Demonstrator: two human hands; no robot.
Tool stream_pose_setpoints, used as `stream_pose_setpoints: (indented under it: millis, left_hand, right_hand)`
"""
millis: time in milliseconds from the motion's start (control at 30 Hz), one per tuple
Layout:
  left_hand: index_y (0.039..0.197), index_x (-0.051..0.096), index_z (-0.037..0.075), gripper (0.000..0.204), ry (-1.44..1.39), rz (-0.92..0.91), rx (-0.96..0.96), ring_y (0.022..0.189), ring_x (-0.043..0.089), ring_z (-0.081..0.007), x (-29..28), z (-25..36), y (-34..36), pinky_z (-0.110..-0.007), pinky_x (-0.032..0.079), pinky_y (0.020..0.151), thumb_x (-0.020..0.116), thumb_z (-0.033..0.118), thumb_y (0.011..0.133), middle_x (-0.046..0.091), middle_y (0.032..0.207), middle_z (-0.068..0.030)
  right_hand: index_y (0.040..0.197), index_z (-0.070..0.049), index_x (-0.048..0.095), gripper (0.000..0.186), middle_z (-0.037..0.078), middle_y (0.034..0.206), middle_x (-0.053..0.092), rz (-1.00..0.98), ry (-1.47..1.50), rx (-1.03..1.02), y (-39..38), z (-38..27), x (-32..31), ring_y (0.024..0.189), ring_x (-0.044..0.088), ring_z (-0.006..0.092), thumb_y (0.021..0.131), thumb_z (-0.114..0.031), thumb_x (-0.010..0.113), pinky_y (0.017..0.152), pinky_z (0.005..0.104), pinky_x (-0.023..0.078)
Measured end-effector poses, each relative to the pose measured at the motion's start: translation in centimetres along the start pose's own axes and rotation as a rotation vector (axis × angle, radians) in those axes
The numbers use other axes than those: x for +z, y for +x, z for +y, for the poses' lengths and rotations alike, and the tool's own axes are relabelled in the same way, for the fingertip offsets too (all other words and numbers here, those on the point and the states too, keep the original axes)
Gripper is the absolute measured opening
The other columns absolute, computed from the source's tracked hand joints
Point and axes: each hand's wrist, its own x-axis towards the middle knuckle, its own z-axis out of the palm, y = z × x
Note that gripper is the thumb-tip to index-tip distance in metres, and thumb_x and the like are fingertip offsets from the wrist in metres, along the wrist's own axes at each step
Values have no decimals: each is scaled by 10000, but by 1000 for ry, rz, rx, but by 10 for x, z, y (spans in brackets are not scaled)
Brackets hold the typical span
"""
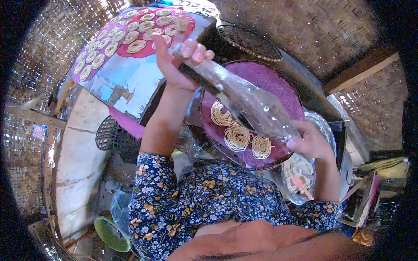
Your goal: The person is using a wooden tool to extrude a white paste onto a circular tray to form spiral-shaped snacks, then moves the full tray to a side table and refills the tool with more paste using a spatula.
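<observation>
A long, worn grey board (237, 91) with pale smears lies diagonally across my view, held up over a round tray with a purple lining (274, 82). My left hand (183, 65) is closed round its upper left end, and my right hand (311, 139) grips its lower right end. Beneath the board, three coiled noodle nests (237, 138) sit on the purple tray, partly covered by it. Beside my right forearm is a shiny container (292, 165) with pale contents and a pink utensil (300, 187).
At the back left, a slanted surface (128, 95) bears pink sheets with several noodle nests (136, 46). An empty woven tray (248, 41) stands behind the purple one. Dark openwork baskets (106, 132) and a green basin (111, 235) are at the left. Woven bamboo walls (370, 87) surround the space.
</observation>
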Motion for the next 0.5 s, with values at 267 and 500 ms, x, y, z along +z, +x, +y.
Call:
stream_pose_setpoints:
  millis: [267, 500]
  left_hand:
    - [1162, 450, 93, 585, 562, 394, -910, 824, 492, -162, -51, -55, -19, -318, 392, 788, 255, 545, 845, 548, 843, -18]
    - [1059, 509, 55, 503, 1050, 153, -932, 930, 484, -220, -73, -68, -51, -357, 366, 839, 252, 449, 881, 536, 962, -71]
  right_hand:
    - [1107, 20, 495, 569, 109, 984, 581, 112, -40, -65, 0, 19, 4, 925, 518, 163, 671, -310, 653, 831, 302, 395]
    - [1084, 17, 508, 535, 103, 978, 579, 170, -136, -107, 2, 24, 4, 896, 524, 158, 670, -285, 661, 807, 303, 406]
